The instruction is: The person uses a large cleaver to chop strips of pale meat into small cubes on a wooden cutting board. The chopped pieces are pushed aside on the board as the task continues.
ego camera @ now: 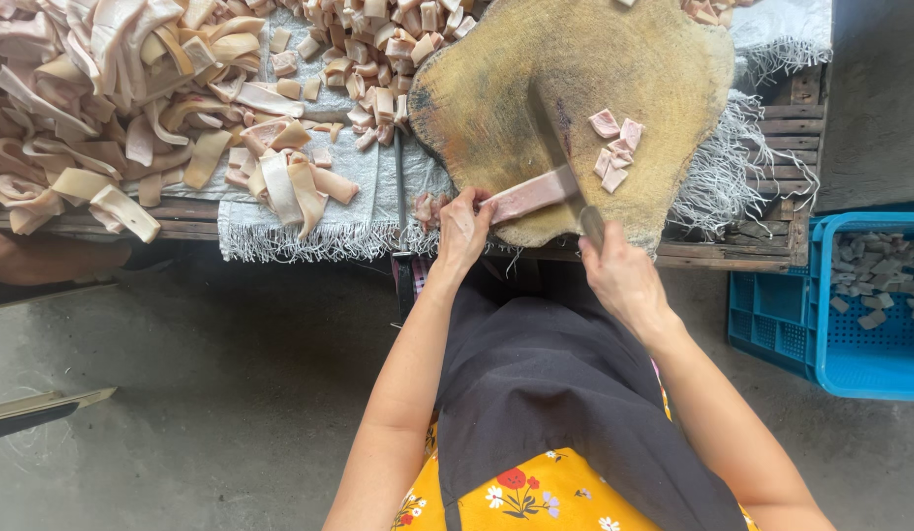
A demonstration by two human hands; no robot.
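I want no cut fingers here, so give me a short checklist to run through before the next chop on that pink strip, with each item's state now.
1. Left hand pins the pink strip at its near end: ok.
2. Left fingertips back from the cleaver blade: ok, a stretch of strip lies between them.
3. Right hand closed on the cleaver's handle: ok.
4. Strip lies flat on the round wooden chopping block: ok.
5. Cut pieces out of the blade's path: ok, they lie on its far side.
6. Blade edge sharp: cannot tell.
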